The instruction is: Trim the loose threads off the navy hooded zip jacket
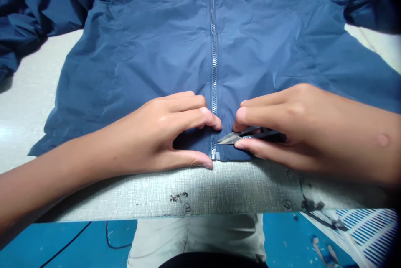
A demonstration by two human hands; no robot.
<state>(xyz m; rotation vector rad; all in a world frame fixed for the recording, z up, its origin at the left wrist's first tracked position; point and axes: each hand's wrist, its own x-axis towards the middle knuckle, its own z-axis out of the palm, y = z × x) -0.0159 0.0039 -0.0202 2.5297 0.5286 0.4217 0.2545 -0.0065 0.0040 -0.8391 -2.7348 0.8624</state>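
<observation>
A white, speckled counter (238,188) fills the middle of the view, with dark stains near its near edge. Beyond that edge are the person's pale trousers (194,238), a blue floor (78,238) crossed by a black cable (65,238), and a slatted plastic panel (369,234) at the lower right.

A navy nylon jacket (140,50) lies spread flat on the counter, closed and face up, with its hem just short of the near edge. Its zip (214,71) runs straight up the middle toward the far side.

The left hand (156,130) arches over the hem just left of the zip, with the thumb and fingertips down on the cloth. I can't tell whether it is pinching the fabric or only pressing it flat.

The right hand (282,130) is closed around a pair of black-handled thread snips (250,135), held between thumb and fingers. The steel blades point left, almost touching the zip's lower end, but I can't tell how far apart they are.

Those sharp tips are the risk here: a slip or a sudden squeeze could nick the thin nylon or the zip tape, and the left fingers are close enough to be jabbed.
</observation>
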